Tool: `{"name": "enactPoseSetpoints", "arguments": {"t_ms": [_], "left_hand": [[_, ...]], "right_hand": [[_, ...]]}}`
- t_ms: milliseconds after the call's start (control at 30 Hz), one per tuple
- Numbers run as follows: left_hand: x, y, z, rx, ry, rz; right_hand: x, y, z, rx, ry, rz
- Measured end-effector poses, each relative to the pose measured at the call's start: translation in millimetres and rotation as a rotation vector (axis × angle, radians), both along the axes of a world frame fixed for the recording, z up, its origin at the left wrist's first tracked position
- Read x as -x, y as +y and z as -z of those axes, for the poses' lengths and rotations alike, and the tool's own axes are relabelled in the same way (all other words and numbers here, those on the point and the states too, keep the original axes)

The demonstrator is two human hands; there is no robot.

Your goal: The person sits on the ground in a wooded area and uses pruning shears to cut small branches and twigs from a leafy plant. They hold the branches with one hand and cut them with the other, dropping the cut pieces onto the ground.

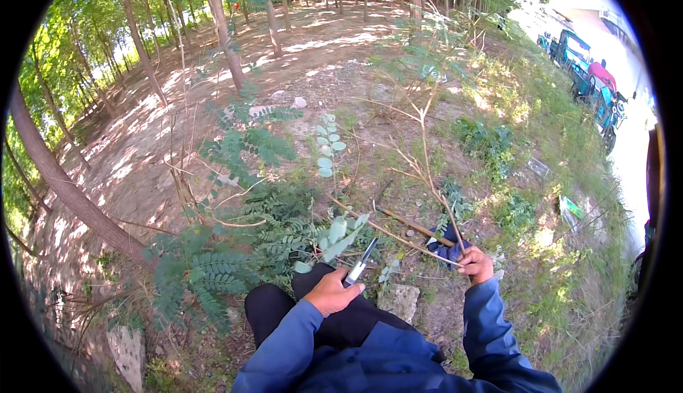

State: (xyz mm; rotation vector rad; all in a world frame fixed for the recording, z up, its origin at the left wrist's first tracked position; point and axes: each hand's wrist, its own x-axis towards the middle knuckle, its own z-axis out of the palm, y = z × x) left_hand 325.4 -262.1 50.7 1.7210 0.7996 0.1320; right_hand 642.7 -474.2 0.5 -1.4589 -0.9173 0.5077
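My left hand (pixel 335 290) is closed around a knife (pixel 362 266), its dark blade pointing up and away from me over my knees. My right hand (pixel 476 266) grips the lower end of a forked, mostly bare branch (pixel 425 152), which rises away from me. A thin stick (pixel 392 233) runs from the fingers of that hand towards the upper left. Just beyond the right hand lies a dark blue cloth-like thing (pixel 446 248), with a brown wooden handle or stick (pixel 415 226) reaching across it. Green leaves (pixel 339 235) stand close beyond the knife.
Leafy shrubs (pixel 213 275) grow at my left, near a leaning tree trunk (pixel 80 195). A flat stone (pixel 398 302) lies by my knees, another stone (pixel 128 355) at lower left. Plastic litter (pixel 573 211) lies in the grass. Blue three-wheeled vehicles (pixel 600 94) stand at the upper right.
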Motion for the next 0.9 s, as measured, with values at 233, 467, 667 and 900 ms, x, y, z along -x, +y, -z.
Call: {"name": "enactPoseSetpoints", "arguments": {"t_ms": [233,467,667,900], "left_hand": [[-10,-5,4,0.089,-0.084,-0.046],[-7,-8,-4,0.204,-0.132,-0.076],[-8,-3,1,0.307,-0.100,-0.098],[-12,-4,-5,0.320,-0.139,-0.079]], "right_hand": [[8,14,-1,-0.048,-0.087,-0.029],[5,20,8,-0.015,-0.028,-0.047],[21,34,-18,0.043,-0.108,-0.125],[8,49,-42,0.018,-0.334,-0.279]]}}
